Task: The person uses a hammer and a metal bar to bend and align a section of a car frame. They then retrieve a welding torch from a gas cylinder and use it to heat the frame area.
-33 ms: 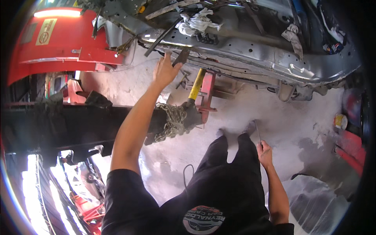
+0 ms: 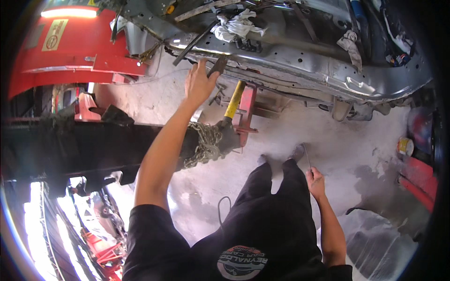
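Steady grips seemed wise: the left hand closed on a dark plate, upper centre, the right hand round a thin rod.

Thin rod: near end hidden (gripped). Grey car body: cut off by top edge.

Around my right hand, lower right of centre, I could pass over the pale concrete floor until the long grey metal car-body sill bars the upper frame. Left of centre, a yellow cylindrical bar, an upright red metal stand and a thick black beam wrapped in dull metal chain block the way below my left hand.
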`<control>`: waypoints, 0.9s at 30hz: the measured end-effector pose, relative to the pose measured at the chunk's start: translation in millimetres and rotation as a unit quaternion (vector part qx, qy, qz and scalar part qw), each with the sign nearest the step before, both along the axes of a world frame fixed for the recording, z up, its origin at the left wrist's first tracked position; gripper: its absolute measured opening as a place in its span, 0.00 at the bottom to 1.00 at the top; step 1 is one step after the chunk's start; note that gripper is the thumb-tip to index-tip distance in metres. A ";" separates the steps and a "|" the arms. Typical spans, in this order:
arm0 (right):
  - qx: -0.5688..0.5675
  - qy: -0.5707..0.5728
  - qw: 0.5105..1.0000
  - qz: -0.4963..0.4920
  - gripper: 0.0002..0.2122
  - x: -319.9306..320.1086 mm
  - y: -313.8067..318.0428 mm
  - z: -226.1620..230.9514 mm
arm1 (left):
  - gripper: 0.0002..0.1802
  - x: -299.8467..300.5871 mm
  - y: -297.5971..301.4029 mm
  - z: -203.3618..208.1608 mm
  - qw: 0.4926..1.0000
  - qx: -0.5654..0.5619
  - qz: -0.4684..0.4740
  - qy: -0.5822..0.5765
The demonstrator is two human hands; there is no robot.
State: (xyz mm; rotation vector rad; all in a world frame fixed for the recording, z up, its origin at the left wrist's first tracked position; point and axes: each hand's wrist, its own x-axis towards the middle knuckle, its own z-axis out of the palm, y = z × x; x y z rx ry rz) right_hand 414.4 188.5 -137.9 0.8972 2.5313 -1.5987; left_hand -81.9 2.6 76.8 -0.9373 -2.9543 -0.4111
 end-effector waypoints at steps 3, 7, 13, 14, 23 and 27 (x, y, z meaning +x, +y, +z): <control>0.046 -0.021 0.998 0.046 0.11 -0.6 4.7 -23.3 | 0.27 63.6 11.1 12.5 0.989 0.139 -0.042 0.026; -0.069 -0.162 0.983 0.057 0.10 13.1 11.0 -36.4 | 0.25 190.9 -23.6 -35.8 0.976 0.087 -0.111 -0.164; -0.063 -0.266 0.960 0.064 0.14 44.8 21.4 -28.5 | 0.27 343.9 -186.3 -160.6 0.892 -0.039 -0.098 -0.440; -0.057 -0.273 0.957 0.082 0.15 48.4 24.4 -25.1 | 0.25 373.4 -229.8 -197.3 0.903 -0.029 -0.028 -0.428; 0.005 -0.257 0.961 0.106 0.14 39.4 -23.9 16.2 | 0.05 544.1 -487.0 -353.9 0.707 0.161 0.437 -0.533; 0.019 -0.248 0.953 0.174 0.14 21.8 -73.8 51.5 | 0.05 537.3 -434.2 -277.5 0.599 0.236 0.529 -0.553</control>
